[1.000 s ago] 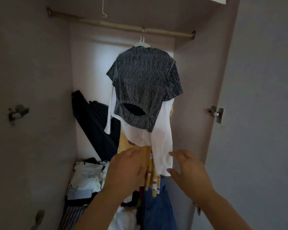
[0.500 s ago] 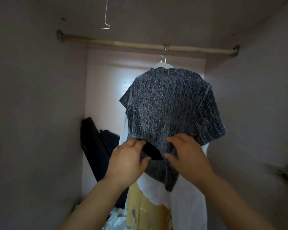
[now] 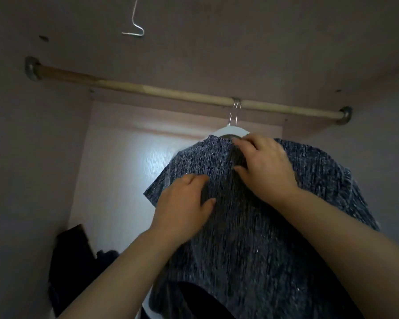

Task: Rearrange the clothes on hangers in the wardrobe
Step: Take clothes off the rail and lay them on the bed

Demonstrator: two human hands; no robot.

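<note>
Grey knit top [image 3: 251, 226] hangs on a white hanger [image 3: 230, 131], hooks over the wooden rail [image 3: 148, 89] toward its right end. Our right hand [image 3: 266, 168] sits at the collar, fingers curled and pinching fabric, probably to square the neckline on the hanger. Left hand [image 3: 184, 203] lies flat, fingers loosely spread on the left shoulder, holding nothing, likely steadying the top against swing. Spare wire hook [image 3: 134, 24] dangles above. Dark items [image 3: 72, 254] lean low left.
</note>
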